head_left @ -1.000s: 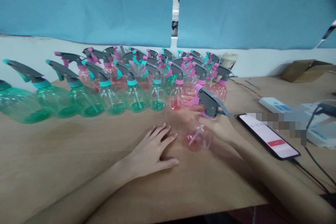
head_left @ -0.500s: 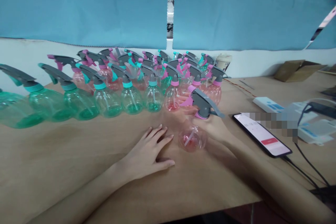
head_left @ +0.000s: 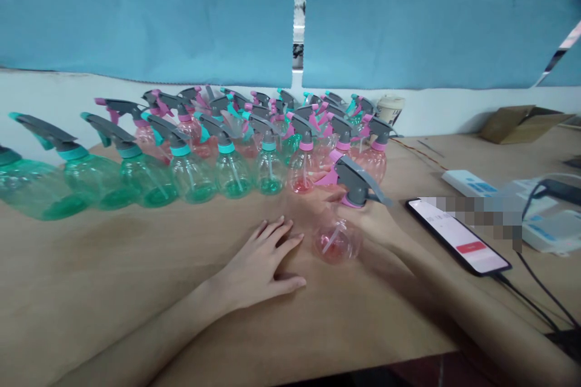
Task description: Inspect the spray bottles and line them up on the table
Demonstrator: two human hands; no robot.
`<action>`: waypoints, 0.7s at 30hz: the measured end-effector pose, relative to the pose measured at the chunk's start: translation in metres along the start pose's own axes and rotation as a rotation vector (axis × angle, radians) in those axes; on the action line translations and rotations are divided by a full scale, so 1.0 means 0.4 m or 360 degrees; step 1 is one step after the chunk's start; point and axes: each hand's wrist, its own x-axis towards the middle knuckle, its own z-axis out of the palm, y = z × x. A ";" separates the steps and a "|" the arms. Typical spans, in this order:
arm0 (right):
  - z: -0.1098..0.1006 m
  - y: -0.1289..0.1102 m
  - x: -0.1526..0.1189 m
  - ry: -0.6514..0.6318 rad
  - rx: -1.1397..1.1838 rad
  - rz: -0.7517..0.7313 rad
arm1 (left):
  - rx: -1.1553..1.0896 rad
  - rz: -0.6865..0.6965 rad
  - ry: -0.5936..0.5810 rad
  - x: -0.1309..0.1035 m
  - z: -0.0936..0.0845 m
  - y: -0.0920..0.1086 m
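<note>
My left hand (head_left: 258,263) lies palm down on the table, fingers spread, holding nothing. A pink spray bottle (head_left: 338,245) with a grey and pink trigger head (head_left: 354,178) stands upright to its right, apart from it. Behind that bottle rests my right hand (head_left: 372,217), partly hidden by the trigger head. Its visible fingers stretch toward a pink bottle (head_left: 302,172) in the front row; whether they touch it I cannot tell. Along that row, to the left, stand several green spray bottles (head_left: 193,178) with turquoise collars.
More pink and green spray bottles crowd behind the front row. On the right lie a phone (head_left: 460,239) with a cable, a white power strip (head_left: 469,184) and black cords. Farther back are a paper cup (head_left: 390,110) and an open cardboard box (head_left: 521,124). A blue curtain (head_left: 158,12) hangs behind.
The whole view has shifted slightly, so everything appears a little farther right. Both hands and the bottles keep their places on the table.
</note>
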 end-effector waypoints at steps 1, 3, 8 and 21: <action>-0.001 -0.001 0.001 -0.0008 0.0007 0.0003 | -0.0003 -0.0003 0.0002 0.000 -0.001 0.000; -0.001 -0.003 0.003 -0.0033 0.0027 -0.0007 | -0.0022 -0.0006 0.0002 0.000 -0.003 0.001; 0.002 -0.005 0.008 -0.0070 0.0073 -0.0073 | -0.0055 -0.0003 -0.0006 0.000 -0.006 0.001; 0.003 0.009 0.005 -0.0037 -0.0097 -0.0114 | -0.0057 -0.0018 0.0056 0.004 -0.003 0.007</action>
